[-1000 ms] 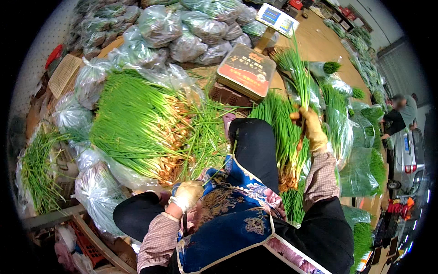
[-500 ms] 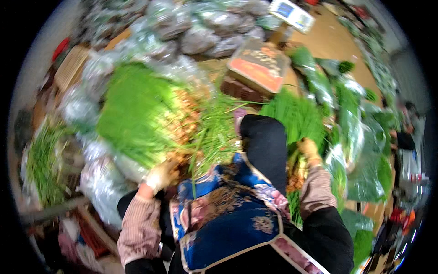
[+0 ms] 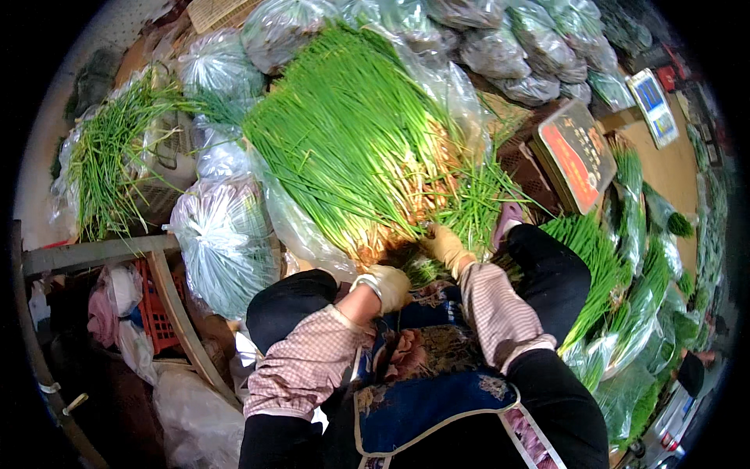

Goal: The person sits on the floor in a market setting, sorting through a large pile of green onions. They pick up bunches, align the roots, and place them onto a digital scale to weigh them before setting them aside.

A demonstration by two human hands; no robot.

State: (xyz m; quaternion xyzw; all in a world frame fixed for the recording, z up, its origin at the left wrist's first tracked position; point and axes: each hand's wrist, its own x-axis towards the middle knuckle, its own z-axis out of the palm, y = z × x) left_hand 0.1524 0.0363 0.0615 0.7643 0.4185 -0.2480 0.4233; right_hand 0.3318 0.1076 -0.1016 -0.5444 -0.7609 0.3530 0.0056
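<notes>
A large pile of scallions (image 3: 336, 133) lies before me on clear plastic, green tops pointing away and reddish-brown roots toward me. My right hand (image 3: 447, 248), in a pale yellowish glove, has its fingers closed at the root ends of the scallions. My left hand (image 3: 388, 286), in a whitish glove, is curled just below the nearest roots, close to my lap. Its fingertips are turned away, so what it holds, if anything, is hidden. Loose green trimmings (image 3: 476, 199) lie right of the pile. A second spread of scallions (image 3: 586, 254) is beyond my right knee.
Bagged bundles (image 3: 223, 242) stand left of the pile, and more filled bags (image 3: 496, 51) line the back. A basket heaped with loose greens (image 3: 168, 156) is at far left. A rectangular tin (image 3: 574, 156) sits at right, near a white device (image 3: 653, 108). Plastic-wrapped scallions (image 3: 631, 195) lie at far right.
My view has turned left. My right hand has left the bunch of scallions at the right and come over to the big pile's roots. My left hand has drawn back slightly from the roots.
</notes>
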